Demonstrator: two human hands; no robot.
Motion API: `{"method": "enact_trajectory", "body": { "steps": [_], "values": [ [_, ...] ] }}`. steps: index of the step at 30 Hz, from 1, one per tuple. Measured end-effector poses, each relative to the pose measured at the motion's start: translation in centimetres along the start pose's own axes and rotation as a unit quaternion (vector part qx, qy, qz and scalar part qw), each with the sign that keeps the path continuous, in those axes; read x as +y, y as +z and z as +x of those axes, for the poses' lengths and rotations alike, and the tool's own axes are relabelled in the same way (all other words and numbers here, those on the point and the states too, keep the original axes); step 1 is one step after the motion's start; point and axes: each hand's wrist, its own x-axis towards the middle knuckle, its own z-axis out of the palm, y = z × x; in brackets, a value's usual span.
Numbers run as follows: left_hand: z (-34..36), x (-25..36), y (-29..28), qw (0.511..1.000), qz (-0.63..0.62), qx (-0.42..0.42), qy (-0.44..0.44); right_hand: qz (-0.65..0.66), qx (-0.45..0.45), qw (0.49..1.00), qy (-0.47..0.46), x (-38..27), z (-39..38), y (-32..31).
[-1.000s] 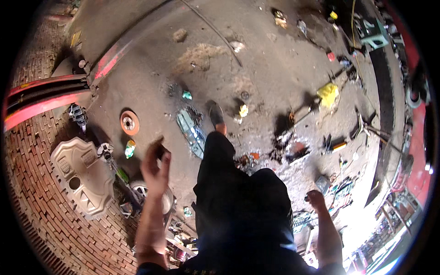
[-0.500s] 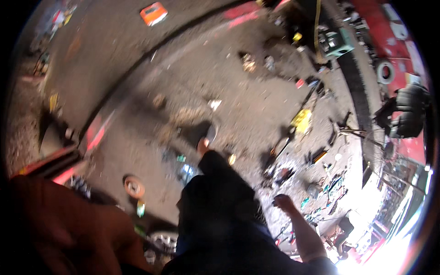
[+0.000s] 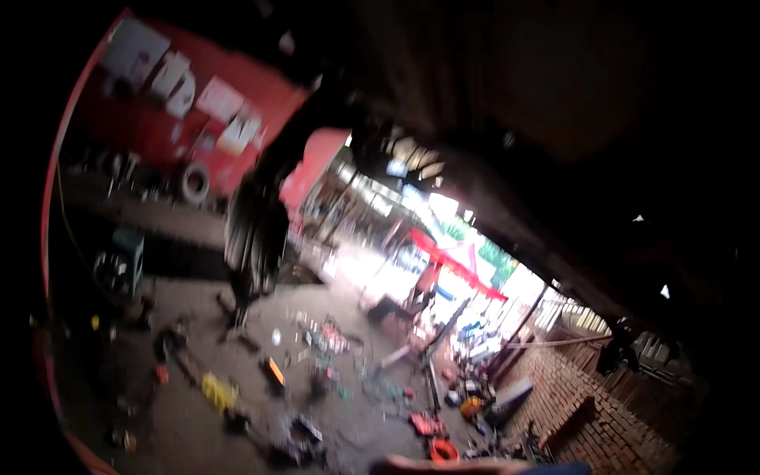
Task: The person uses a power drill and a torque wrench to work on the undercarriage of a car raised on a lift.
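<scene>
Along the bottom edge shows a blurred strip of skin, which looks like part of my right hand [image 3: 431, 465] or forearm, with something blue [image 3: 564, 469] at its right end. Its fingers cannot be made out, nor whether it holds anything. Just beyond it lie an orange-red ring [image 3: 444, 451] and a red item [image 3: 428, 425] on the ground. My left hand is out of the picture.
Scattered on the dirt floor are a yellow bag-like thing [image 3: 219, 392], an orange-and-black tool [image 3: 275, 372] and loose parts. A green stool-like object [image 3: 128, 255], a dark padded jacket-like shape [image 3: 257, 229] and a tyre [image 3: 195, 183] stand farther off. Bricks [image 3: 582, 404] are at right.
My view has swung up and to the right, from the floor at my feet toward a bright opening. My left hand and legs have left the picture; the right arm is now only a strip.
</scene>
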Motion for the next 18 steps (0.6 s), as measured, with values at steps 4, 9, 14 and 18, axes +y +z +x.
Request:
{"method": "enact_trajectory", "body": {
  "steps": [4, 9, 14, 18],
  "values": [
    [1.3, 0.6, 4.0, 0.981, -0.192, 0.027, 0.018, 0.027, 0.059, 0.983, 0.173, -6.8, -9.9, 6.3],
    [7.4, 3.2, 5.8, 0.962, -0.274, 0.017, 0.009, 0.045, 0.051, 0.973, 0.222, -10.3, -14.2, 16.3],
    [10.6, 7.2, 13.2, 0.919, -0.394, -0.002, 0.007, 0.064, 0.137, 0.948, 0.280, -11.5, -19.7, 19.9],
    [10.7, 10.8, 19.4, 0.907, -0.421, -0.018, 0.000, 0.118, 0.172, 0.919, 0.335, -8.6, -23.5, 20.4]
  ]
}}
